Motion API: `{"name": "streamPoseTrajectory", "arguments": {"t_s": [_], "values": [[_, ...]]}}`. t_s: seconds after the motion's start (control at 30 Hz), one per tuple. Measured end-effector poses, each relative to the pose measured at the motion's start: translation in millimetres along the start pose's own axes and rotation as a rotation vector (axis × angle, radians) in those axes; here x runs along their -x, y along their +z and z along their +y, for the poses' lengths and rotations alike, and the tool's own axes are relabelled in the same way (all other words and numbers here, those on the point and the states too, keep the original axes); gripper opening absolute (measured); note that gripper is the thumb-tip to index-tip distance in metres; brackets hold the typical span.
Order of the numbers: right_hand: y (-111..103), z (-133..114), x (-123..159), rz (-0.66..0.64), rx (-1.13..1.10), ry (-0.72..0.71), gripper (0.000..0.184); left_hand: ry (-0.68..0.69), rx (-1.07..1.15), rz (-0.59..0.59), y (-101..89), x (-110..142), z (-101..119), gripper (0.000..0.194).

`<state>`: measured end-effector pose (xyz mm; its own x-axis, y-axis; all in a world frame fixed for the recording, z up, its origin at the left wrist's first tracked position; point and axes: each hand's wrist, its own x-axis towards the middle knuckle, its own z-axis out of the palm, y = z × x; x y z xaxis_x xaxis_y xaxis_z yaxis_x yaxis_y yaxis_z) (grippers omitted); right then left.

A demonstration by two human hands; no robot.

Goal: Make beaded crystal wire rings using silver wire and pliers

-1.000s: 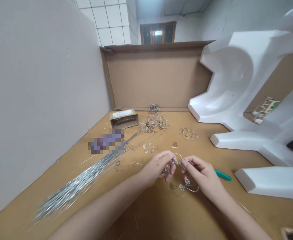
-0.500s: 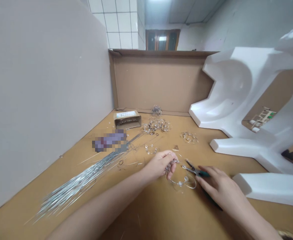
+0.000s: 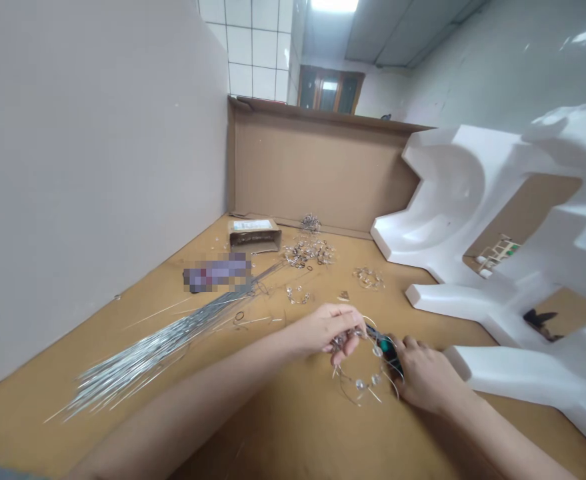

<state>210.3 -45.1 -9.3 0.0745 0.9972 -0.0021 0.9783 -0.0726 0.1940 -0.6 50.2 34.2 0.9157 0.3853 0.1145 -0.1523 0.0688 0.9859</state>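
My left hand (image 3: 340, 332) is closed around a bunch of clear beads on wire; part of the bunch is hidden by the fingers. From it hangs a loop of thin wire with clear beads (image 3: 361, 385), its loose ends sticking out below. My right hand (image 3: 425, 373) is wrapped round green-and-black-handled pliers (image 3: 385, 345). The pliers' jaws point at my left fingertips and are partly hidden there, so I cannot tell whether they grip the wire. Beyond my left hand lies a small beaded wire ring (image 3: 299, 295).
A bundle of straight silvery wires (image 3: 157, 357) lies on the left. Behind it are a small open carton (image 3: 255, 237) and a pixelated purple item (image 3: 217, 273). Several beaded wire pieces (image 3: 310, 252) lie farther back. White foam packing (image 3: 437, 193) stands on the right, cardboard (image 3: 323, 167) behind.
The pliers have turned more upright and their jaws have come up to my left fingertips. My right hand has closed more around the handles. The camera view has shifted slightly.
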Motion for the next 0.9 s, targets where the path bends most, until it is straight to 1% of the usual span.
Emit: {"name": "streamPoseTrajectory", "arguments": {"t_s": [0.07, 0.13, 0.2, 0.23, 0.27, 0.33, 0.37, 0.4, 0.43, 0.47, 0.5, 0.57, 0.6, 0.67, 0.73, 0.77, 0.83, 0.9], "values": [[-0.8, 1.4, -4.2, -0.006, -0.038, 0.037, 0.042, 0.004, -0.062, -0.007, 2.3, 2.7, 6.7, 0.025], [-0.1, 7.9, -6.6, -0.014, -0.068, 0.055, 0.039, 0.007, -0.103, 0.003, 3.8, 4.8, 11.4, 0.025], [-0.9, 19.1, -6.0, -0.015, -0.126, 0.053, 0.042, 0.002, -0.112, 0.014, 3.6, 5.6, 12.5, 0.024], [-2.8, 25.6, -3.8, -0.013, -0.203, 0.061, 0.044, -0.002, -0.103, 0.018, 2.7, 5.5, 11.7, 0.024], [-6.0, 32.0, -0.1, -0.006, -0.346, 0.068, 0.046, -0.005, -0.086, 0.026, 1.5, 5.0, 10.1, 0.024], [-16.3, 42.1, 11.5, 0.000, -0.768, 0.119, 0.048, -0.014, -0.039, 0.057, -1.4, 3.1, 5.4, 0.024], [-23.0, 44.6, 19.0, 0.013, -1.024, 0.086, 0.048, -0.016, -0.018, 0.079, -2.6, 1.9, 2.9, 0.025], [-30.1, 44.9, 27.0, 0.055, -1.266, 0.062, 0.051, -0.020, -0.004, 0.102, -3.4, 0.7, 0.6, 0.025], [-37.0, 42.9, 34.9, 0.050, -1.459, 0.029, 0.056, -0.028, -0.001, 0.123, -3.8, -0.5, -1.3, 0.025], [-43.3, 38.6, 42.3, 0.036, -1.603, 0.013, 0.060, -0.038, -0.006, 0.142, -3.6, -1.5, -2.7, 0.026], [-48.3, 32.5, 48.8, -0.012, -1.701, 0.008, 0.062, -0.050, -0.020, 0.157, -3.0, -2.3, -3.6, 0.026], [-54.0, 17.5, 58.0, -0.086, -1.776, 0.003, 0.064, -0.060, -0.072, 0.177, -0.8, -3.0, -3.8, 0.026], [-54.8, 10.2, 60.4, -0.082, -1.766, 0.001, 0.061, -0.053, -0.108, 0.183, 0.4, -2.8, -3.3, 0.027], [-53.8, 0.0, 61.5, -0.013, -1.678, -0.013, 0.053, -0.028, -0.180, 0.188, 2.3, -2.0, -1.8, 0.026], [-52.3, -1.4, 59.0, 0.091, -1.458, -0.017, 0.041, -0.023, -0.195, 0.184, 2.6, -1.0, -0.5, 0.025], [-52.1, 1.1, 57.2, 0.149, -1.284, -0.016, 0.035, -0.031, -0.171, 0.178, 2.2, -0.7, -0.2, 0.024], [-53.9, 10.0, 54.3, 0.266, -0.827, -0.041, 0.026, -0.050, -0.084, 0.164, 0.5, -0.6, -0.3, 0.024], [-58.6, 19.1, 53.2, 0.400, -0.382, -0.127, 0.031, -0.058, -0.014, 0.165, -1.4, -0.9, -0.8, 0.024]]}}
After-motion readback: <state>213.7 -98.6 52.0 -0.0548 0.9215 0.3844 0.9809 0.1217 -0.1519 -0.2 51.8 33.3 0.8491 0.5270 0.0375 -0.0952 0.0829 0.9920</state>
